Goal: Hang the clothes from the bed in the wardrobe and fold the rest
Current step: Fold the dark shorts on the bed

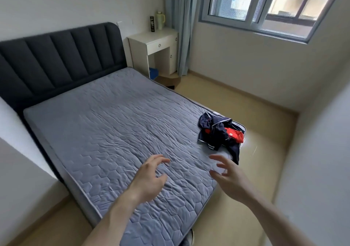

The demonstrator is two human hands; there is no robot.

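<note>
A crumpled pile of clothes point(220, 132), navy with white stripes and a red piece, lies at the right corner of the bed point(113, 132), partly hanging over the edge. The bed has a grey quilted mattress cover and a dark padded headboard. My left hand point(151, 175) hovers over the mattress with fingers spread and loosely bent, holding nothing. My right hand point(229, 173) reaches out below the pile with fingers spread, also holding nothing. Both hands are apart from the clothes. No wardrobe is in view.
A white bedside desk point(157, 45) with a dark can and a pale bottle on it stands by the headboard, next to a blue-grey curtain point(180, 27). A window point(265, 5) fills the right wall. Beige floor runs to the right of the bed.
</note>
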